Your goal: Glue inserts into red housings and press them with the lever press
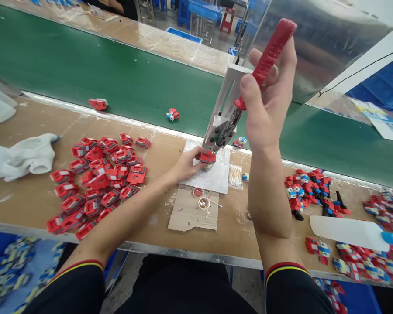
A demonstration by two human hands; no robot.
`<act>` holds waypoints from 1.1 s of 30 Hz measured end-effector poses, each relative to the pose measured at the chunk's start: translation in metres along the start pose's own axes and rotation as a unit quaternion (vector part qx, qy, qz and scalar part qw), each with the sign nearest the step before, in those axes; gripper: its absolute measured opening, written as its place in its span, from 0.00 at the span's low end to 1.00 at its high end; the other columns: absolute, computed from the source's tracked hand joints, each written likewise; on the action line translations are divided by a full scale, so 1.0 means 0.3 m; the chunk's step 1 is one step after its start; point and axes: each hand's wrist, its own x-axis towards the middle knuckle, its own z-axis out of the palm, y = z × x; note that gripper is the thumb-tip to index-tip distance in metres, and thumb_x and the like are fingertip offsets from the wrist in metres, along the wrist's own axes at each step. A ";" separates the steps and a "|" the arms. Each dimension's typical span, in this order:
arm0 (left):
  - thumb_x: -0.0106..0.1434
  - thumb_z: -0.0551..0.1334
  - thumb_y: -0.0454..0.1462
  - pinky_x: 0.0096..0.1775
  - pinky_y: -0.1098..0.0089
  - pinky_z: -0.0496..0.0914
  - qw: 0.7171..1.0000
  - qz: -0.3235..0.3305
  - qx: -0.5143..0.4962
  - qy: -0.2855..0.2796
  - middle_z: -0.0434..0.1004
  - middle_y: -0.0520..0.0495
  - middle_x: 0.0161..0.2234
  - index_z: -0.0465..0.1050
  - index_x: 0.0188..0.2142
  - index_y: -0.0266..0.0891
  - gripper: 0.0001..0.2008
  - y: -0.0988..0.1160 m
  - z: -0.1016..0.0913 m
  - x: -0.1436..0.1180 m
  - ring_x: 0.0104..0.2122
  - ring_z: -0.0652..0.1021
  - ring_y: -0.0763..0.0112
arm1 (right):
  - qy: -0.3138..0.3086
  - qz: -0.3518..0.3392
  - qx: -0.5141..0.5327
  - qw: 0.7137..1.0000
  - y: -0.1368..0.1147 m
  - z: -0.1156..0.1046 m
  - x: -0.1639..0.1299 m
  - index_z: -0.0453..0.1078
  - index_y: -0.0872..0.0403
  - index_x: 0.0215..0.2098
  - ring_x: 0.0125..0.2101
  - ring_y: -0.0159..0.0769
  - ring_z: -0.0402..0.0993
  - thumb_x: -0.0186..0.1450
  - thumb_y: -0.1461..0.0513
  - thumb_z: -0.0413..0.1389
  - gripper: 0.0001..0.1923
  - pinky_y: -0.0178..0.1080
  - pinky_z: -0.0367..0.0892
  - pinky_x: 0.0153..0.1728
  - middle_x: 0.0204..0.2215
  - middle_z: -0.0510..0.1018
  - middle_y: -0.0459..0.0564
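My right hand (270, 100) is wrapped around the red handle (270, 54) of a metal toggle press (225, 109), with the handle pointing upward. Under the press tip, a red plastic part (208, 157) is pinched in the fingers of my left hand (188, 165). That part is over a metal base plate (212, 176); whether it touches the press tip I cannot tell. Cotton swabs (235, 175) in a clear bag lie on the plate's right. Nearer me, a cardboard piece (192, 216) bears a small cup of red paint (198, 192) and a second cup (203, 203) with swabs.
A pile of red-and-grey parts (100, 179) covers the left of the table, beside a white glove (32, 157). Red, blue and black pieces (308, 192) and a white bottle (349, 232) lie at right. Behind runs a green conveyor belt (124, 78) with a few parts.
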 end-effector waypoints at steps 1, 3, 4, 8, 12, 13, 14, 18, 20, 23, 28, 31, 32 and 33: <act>0.63 0.70 0.35 0.46 0.63 0.77 1.000 -0.001 0.001 -0.002 0.84 0.46 0.43 0.73 0.48 0.42 0.14 0.003 0.003 0.003 0.40 0.82 0.67 | 0.000 0.000 0.012 1.000 -0.026 0.022 0.014 0.48 0.36 0.75 0.68 0.54 0.68 0.73 0.37 0.51 0.38 0.52 0.75 0.59 0.64 0.70 0.51; 0.64 0.69 0.34 0.46 0.63 0.78 1.000 -0.001 0.000 -0.004 0.85 0.46 0.43 0.73 0.48 0.42 0.14 0.008 0.009 0.007 0.40 0.82 0.67 | 0.019 -0.014 0.029 0.999 -0.056 0.046 0.017 0.51 0.37 0.74 0.64 0.53 0.74 0.74 0.38 0.51 0.35 0.53 0.76 0.58 0.59 0.74 0.51; 0.64 0.69 0.34 0.46 0.63 0.78 1.000 -0.001 -0.002 -0.003 0.85 0.46 0.43 0.72 0.48 0.42 0.13 0.011 0.010 0.009 0.40 0.82 0.67 | 0.020 -0.019 0.032 0.999 -0.064 0.049 0.010 0.52 0.38 0.73 0.62 0.52 0.75 0.74 0.39 0.51 0.34 0.54 0.76 0.58 0.57 0.75 0.51; 0.63 0.69 0.33 0.47 0.63 0.78 1.000 0.000 -0.009 0.004 0.85 0.46 0.44 0.72 0.48 0.42 0.14 0.018 0.013 0.019 0.41 0.82 0.67 | 0.007 -0.025 0.002 1.000 -0.082 0.026 -0.031 0.57 0.43 0.70 0.61 0.50 0.77 0.75 0.39 0.50 0.32 0.53 0.77 0.58 0.56 0.77 0.54; 0.63 0.69 0.32 0.47 0.63 0.77 1.000 0.000 -0.004 -0.002 0.84 0.46 0.44 0.72 0.47 0.41 0.14 0.020 0.017 0.031 0.40 0.82 0.68 | -0.008 -0.038 -0.033 0.999 -0.124 0.016 -0.052 0.61 0.47 0.67 0.61 0.48 0.77 0.76 0.42 0.51 0.28 0.52 0.78 0.56 0.56 0.76 0.54; 0.63 0.69 0.32 0.47 0.64 0.77 1.000 -0.003 0.001 -0.003 0.84 0.46 0.43 0.72 0.47 0.41 0.14 0.019 0.019 0.031 0.40 0.82 0.68 | -0.006 -0.047 -0.034 0.998 -0.140 0.017 -0.058 0.63 0.46 0.65 0.60 0.47 0.78 0.76 0.42 0.50 0.26 0.53 0.78 0.56 0.54 0.77 0.53; 0.62 0.69 0.31 0.46 0.64 0.77 1.000 -0.006 0.006 -0.005 0.84 0.46 0.42 0.72 0.47 0.41 0.14 0.018 0.021 0.031 0.39 0.81 0.68 | -0.002 -0.056 -0.035 0.998 -0.159 0.017 -0.067 0.65 0.45 0.62 0.58 0.47 0.79 0.77 0.43 0.50 0.24 0.54 0.77 0.56 0.53 0.78 0.52; 0.65 0.66 0.32 0.45 0.65 0.77 1.000 0.006 0.020 -0.003 0.83 0.47 0.40 0.72 0.46 0.39 0.10 0.018 0.026 0.018 0.38 0.81 0.68 | -0.029 -0.108 -0.070 0.991 -0.228 -0.014 -0.156 0.73 0.46 0.49 0.52 0.46 0.80 0.75 0.53 0.58 0.08 0.59 0.73 0.58 0.46 0.83 0.49; 0.67 0.63 0.32 0.45 0.65 0.77 0.999 0.023 0.022 -0.007 0.82 0.47 0.41 0.72 0.44 0.39 0.06 0.020 0.026 0.013 0.39 0.81 0.68 | -0.105 -0.124 -0.109 0.981 -0.239 -0.049 -0.228 0.74 0.43 0.47 0.56 0.47 0.78 0.72 0.61 0.61 0.06 0.59 0.69 0.60 0.49 0.85 0.46; 0.67 0.62 0.31 0.47 0.64 0.77 0.999 0.033 0.028 -0.016 0.83 0.46 0.41 0.73 0.42 0.38 0.05 0.018 0.027 0.011 0.41 0.82 0.67 | -0.166 -0.090 -0.109 0.976 -0.235 -0.099 -0.329 0.74 0.38 0.52 0.63 0.49 0.73 0.71 0.65 0.57 0.16 0.60 0.68 0.60 0.60 0.79 0.46; 0.66 0.64 0.31 0.49 0.62 0.79 0.999 0.031 0.035 -0.010 0.85 0.44 0.44 0.74 0.43 0.38 0.06 0.006 0.035 0.011 0.44 0.84 0.63 | -0.047 0.134 0.082 0.987 -0.297 -0.078 -0.392 0.66 0.46 0.46 0.45 0.41 0.79 0.73 0.46 0.55 0.14 0.46 0.77 0.41 0.49 0.76 0.52; 0.67 0.64 0.32 0.48 0.61 0.79 0.999 0.040 0.034 -0.003 0.86 0.44 0.44 0.76 0.45 0.39 0.07 -0.001 0.039 0.005 0.44 0.85 0.62 | -0.137 0.307 0.198 0.921 -0.355 -0.020 -0.406 0.57 0.46 0.39 0.29 0.31 0.76 0.66 0.46 0.65 0.22 0.38 0.73 0.28 0.39 0.78 0.44; 0.67 0.64 0.32 0.49 0.61 0.80 0.999 0.043 0.032 -0.003 0.86 0.44 0.45 0.76 0.46 0.39 0.08 -0.004 0.039 0.003 0.44 0.85 0.62 | -0.141 0.347 0.225 0.899 -0.362 -0.002 -0.416 0.55 0.46 0.38 0.26 0.29 0.75 0.64 0.49 0.67 0.25 0.37 0.73 0.26 0.38 0.78 0.42; 0.67 0.64 0.32 0.50 0.61 0.80 0.998 0.045 0.031 -0.004 0.86 0.44 0.46 0.77 0.46 0.39 0.09 -0.008 0.039 0.001 0.45 0.85 0.62 | -0.137 0.376 0.247 0.883 -0.360 0.014 -0.431 0.53 0.46 0.37 0.25 0.29 0.75 0.64 0.51 0.68 0.25 0.36 0.72 0.25 0.36 0.79 0.42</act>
